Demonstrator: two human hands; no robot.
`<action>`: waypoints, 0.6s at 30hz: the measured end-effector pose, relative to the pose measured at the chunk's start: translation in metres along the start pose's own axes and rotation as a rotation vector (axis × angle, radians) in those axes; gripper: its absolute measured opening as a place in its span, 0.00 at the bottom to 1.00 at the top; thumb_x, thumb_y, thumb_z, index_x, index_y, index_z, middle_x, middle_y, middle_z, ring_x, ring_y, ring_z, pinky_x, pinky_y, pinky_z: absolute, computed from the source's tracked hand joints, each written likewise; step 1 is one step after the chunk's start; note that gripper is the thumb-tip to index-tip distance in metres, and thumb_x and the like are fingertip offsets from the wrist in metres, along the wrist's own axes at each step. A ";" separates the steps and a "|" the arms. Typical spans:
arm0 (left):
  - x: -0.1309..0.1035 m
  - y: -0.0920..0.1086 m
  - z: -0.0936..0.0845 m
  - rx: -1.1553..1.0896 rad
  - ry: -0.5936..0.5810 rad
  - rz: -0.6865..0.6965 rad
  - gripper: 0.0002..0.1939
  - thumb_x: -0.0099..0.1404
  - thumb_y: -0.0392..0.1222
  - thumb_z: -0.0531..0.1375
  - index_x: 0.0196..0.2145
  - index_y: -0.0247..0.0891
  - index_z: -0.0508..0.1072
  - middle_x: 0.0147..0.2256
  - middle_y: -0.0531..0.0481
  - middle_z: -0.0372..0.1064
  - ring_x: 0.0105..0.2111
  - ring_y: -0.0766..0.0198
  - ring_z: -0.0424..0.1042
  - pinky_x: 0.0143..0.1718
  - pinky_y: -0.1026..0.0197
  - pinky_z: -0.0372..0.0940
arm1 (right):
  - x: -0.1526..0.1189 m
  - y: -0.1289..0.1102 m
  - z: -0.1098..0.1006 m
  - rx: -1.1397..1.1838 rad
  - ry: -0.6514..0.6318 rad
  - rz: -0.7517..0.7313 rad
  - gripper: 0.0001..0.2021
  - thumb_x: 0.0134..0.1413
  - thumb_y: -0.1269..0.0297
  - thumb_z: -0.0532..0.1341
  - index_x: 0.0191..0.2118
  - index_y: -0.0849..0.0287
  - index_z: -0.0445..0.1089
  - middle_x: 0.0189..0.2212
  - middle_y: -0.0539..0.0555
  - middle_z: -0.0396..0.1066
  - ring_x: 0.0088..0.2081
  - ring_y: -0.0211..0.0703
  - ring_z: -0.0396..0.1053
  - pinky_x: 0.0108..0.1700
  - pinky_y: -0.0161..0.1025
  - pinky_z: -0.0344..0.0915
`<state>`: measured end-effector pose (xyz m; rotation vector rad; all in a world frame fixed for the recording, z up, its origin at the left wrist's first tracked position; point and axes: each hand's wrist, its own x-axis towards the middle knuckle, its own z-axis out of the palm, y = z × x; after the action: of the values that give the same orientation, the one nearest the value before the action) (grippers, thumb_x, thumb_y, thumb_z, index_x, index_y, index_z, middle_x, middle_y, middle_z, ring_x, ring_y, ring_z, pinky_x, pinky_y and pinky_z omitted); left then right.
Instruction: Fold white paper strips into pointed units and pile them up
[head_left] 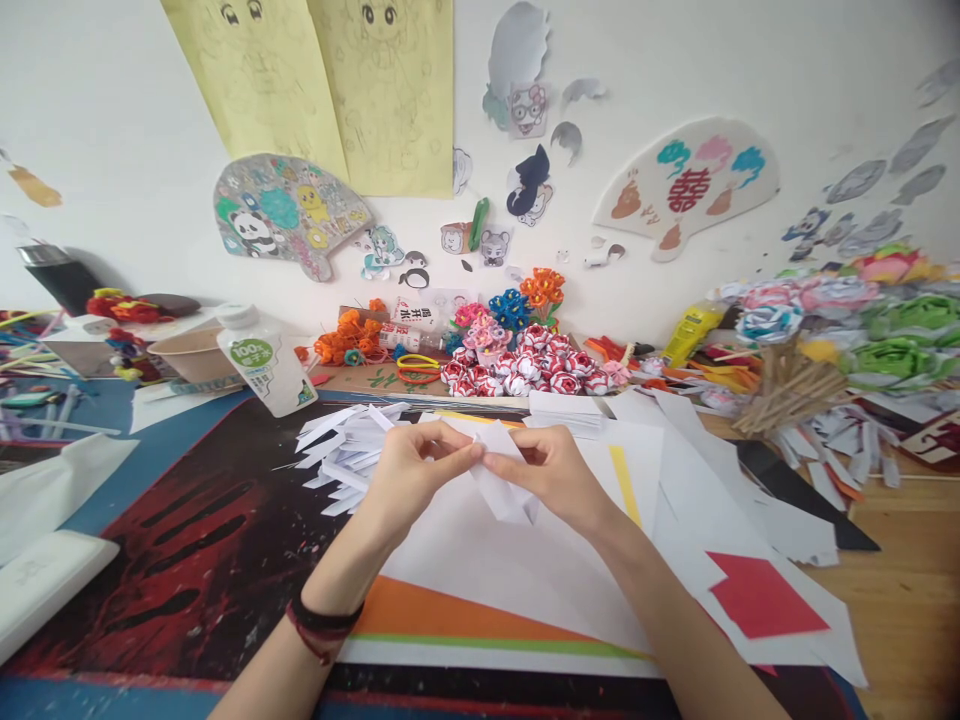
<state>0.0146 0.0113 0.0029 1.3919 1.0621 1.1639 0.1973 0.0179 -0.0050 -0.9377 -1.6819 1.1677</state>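
Between my two hands is a folded piece of white paper (504,488), held up over the sheets on the table. My left hand (420,462) pinches its upper left edge with thumb and fingers. From the other side my right hand (553,470) grips it, thumb close to the left thumb. Fingertips behind the paper are hidden. Just left of my left hand lies a pile of folded white paper strips (346,450). Beneath both hands a large white sheet (480,570) rests over orange paper (457,612). Behind my right hand sits a stack of small white papers (566,412).
A white bottle (268,365) stands at the back left, near a bowl (199,352). Red-and-white paper flowers (555,362) line the wall. At right lie a red paper piece (766,595), a bundle of sticks (791,385) and a yellow bottle (691,332).
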 end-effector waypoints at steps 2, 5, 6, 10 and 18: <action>0.000 0.000 0.000 0.010 0.002 0.009 0.11 0.54 0.45 0.68 0.25 0.34 0.76 0.26 0.49 0.73 0.27 0.65 0.69 0.30 0.64 0.61 | 0.000 0.000 0.000 -0.007 -0.002 -0.006 0.22 0.51 0.57 0.65 0.17 0.61 0.55 0.19 0.44 0.46 0.23 0.31 0.45 0.23 0.34 0.41; 0.000 0.002 0.001 0.033 0.001 0.019 0.11 0.54 0.45 0.68 0.24 0.34 0.75 0.26 0.49 0.72 0.27 0.65 0.68 0.29 0.64 0.61 | 0.000 -0.001 0.000 -0.014 0.012 -0.006 0.23 0.50 0.57 0.65 0.17 0.60 0.54 0.19 0.44 0.45 0.23 0.31 0.44 0.23 0.34 0.40; 0.000 0.003 0.001 0.049 0.001 0.021 0.11 0.54 0.45 0.68 0.24 0.34 0.75 0.26 0.49 0.72 0.27 0.65 0.68 0.29 0.64 0.60 | 0.000 -0.001 0.000 -0.007 0.020 -0.006 0.23 0.49 0.57 0.66 0.16 0.60 0.54 0.18 0.44 0.45 0.23 0.31 0.44 0.23 0.34 0.40; -0.001 0.007 0.001 0.139 0.007 0.057 0.11 0.57 0.47 0.65 0.27 0.35 0.76 0.29 0.48 0.73 0.28 0.66 0.67 0.29 0.65 0.59 | -0.001 -0.003 -0.001 0.110 -0.009 0.032 0.17 0.48 0.58 0.67 0.19 0.63 0.63 0.20 0.46 0.53 0.24 0.33 0.51 0.25 0.33 0.47; -0.002 0.009 0.001 0.200 0.036 0.128 0.11 0.61 0.48 0.62 0.30 0.35 0.74 0.30 0.49 0.71 0.27 0.67 0.64 0.27 0.65 0.57 | -0.003 -0.007 0.000 0.110 -0.010 0.065 0.19 0.46 0.55 0.68 0.18 0.62 0.62 0.19 0.46 0.52 0.23 0.33 0.50 0.24 0.34 0.46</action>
<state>0.0152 0.0082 0.0114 1.6200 1.1540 1.2036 0.1977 0.0134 0.0014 -0.9248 -1.5882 1.2965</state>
